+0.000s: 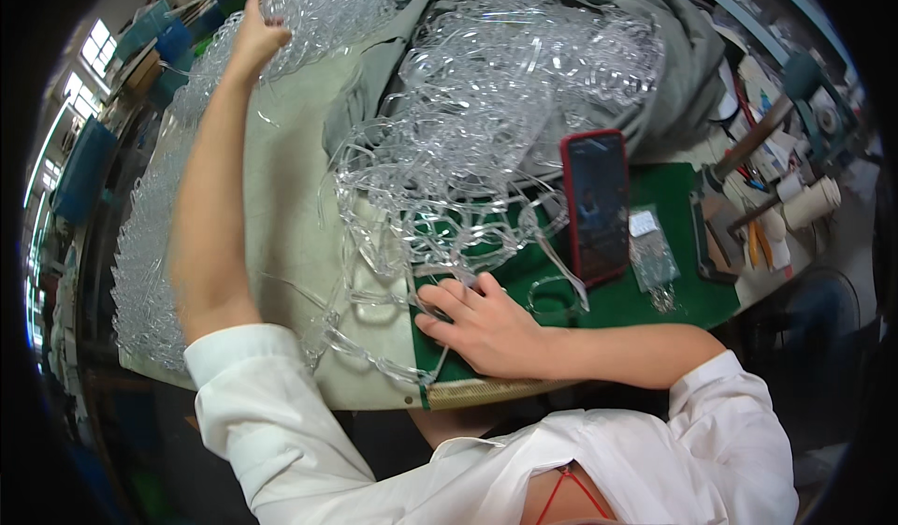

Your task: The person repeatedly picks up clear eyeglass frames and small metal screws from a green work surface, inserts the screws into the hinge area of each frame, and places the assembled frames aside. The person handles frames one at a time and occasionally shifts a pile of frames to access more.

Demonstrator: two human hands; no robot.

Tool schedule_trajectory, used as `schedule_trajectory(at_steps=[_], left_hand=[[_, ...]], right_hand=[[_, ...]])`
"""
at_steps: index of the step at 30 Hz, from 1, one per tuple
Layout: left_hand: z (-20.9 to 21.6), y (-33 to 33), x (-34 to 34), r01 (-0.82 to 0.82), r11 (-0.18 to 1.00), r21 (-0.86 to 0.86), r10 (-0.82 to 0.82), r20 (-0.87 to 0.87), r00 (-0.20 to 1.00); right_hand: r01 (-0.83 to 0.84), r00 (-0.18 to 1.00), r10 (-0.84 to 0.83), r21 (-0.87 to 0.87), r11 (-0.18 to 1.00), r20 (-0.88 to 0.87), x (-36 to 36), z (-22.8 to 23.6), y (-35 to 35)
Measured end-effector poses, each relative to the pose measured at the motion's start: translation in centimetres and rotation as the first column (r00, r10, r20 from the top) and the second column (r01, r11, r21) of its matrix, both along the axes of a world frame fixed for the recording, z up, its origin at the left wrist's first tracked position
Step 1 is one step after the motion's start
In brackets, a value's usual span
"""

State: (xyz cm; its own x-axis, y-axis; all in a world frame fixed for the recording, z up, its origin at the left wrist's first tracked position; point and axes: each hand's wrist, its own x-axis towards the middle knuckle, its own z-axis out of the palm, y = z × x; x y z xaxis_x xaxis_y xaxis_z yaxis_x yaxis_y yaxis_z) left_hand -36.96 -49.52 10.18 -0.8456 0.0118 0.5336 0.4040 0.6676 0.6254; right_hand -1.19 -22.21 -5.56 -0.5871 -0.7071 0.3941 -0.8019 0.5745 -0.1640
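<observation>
Across the middle of the worktable, from the centre up to twelve and one o'clock, lies a loose, tangled heap of clear plastic spectacle frames, its upper part resting on a crumpled grey cloth and its lower part spilling onto a green mat. Right hand noted just below centre, toward six o'clock, palm down at the near end of this heap; its fingers are bent and narrowly spaced, with the tips at the frames. Whether it grips one cannot be determined. Left arm extended; left hand observed between ten and eleven o'clock, at a bank of closely stacked clear frames. Its fingertips are indistinct against the clear plastic, so its grip cannot be told. A further stack of clear frames runs along the nine o'clock edge. A few strays lie near the table's front edge at seven o'clock, and one frame sits on the mat at four o'clock, just beside the right hand. A phone in a red case stands out between two and three o'clock; at three o'clock, near it, is a small transparent bag. Farther out at three o'clock: orange-handled pliers and, slightly above, a pale roll. Both sleeves are white, rolled toward the elbow.
</observation>
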Motion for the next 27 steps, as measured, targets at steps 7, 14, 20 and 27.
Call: schedule_trajectory(at_steps=[7, 14, 20, 27], left_hand=[[5.4, 14.5, 14.0, 0.454, 0.848, -0.274, -0.487, -0.063, 0.871], [0.9, 20.2, 19.3, 0.465, 0.432, -0.773, -0.478, 0.241, 0.845], [4.9, 15.9, 25.7, 0.705, 0.620, -0.344, -0.517, 0.496, 0.697], [-1.2, 9.7, 39.8, 0.193, 0.980, 0.046, -0.170, -0.308, 0.936]], right_hand=[[-0.007, 1.000, 0.006, -0.013, 1.000, -0.022, 1.3, 0.6, 0.2], [-0.056, 0.993, 0.057, 0.005, 0.998, -0.104, 2.1, 4.2, -0.2], [-0.170, 0.956, 0.196, -0.130, 0.977, 0.217, -0.9, 9.3, 1.0], [0.168, 0.631, 0.459, -0.688, 0.706, 0.626, -5.5, 9.1, 3.7]])
